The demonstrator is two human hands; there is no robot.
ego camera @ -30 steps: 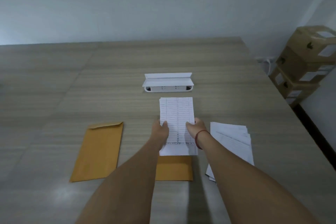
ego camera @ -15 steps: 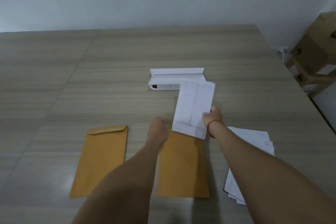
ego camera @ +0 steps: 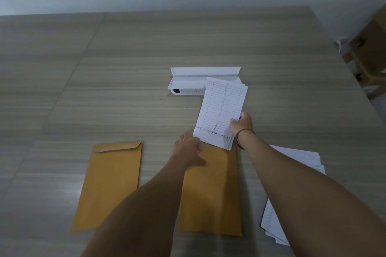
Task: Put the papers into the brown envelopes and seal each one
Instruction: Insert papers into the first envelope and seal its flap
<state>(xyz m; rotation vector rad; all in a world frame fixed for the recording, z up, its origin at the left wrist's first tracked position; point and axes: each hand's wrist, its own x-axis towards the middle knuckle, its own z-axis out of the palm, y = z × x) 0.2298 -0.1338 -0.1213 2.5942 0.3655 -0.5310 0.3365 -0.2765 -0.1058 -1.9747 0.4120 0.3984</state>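
Table (ego camera: 188, 48) is being left open beyond the envelope mouth. Centre brown envelope (ego camera: 211, 194), long axis away from the person, is being pinned at its top-left corner by the flat-fingered left hand (ego camera: 189, 150). Folded lined papers (ego camera: 221, 110), tilted right, are being pinched by the right hand (ego camera: 240, 124), lower edge overlapping the mouth.
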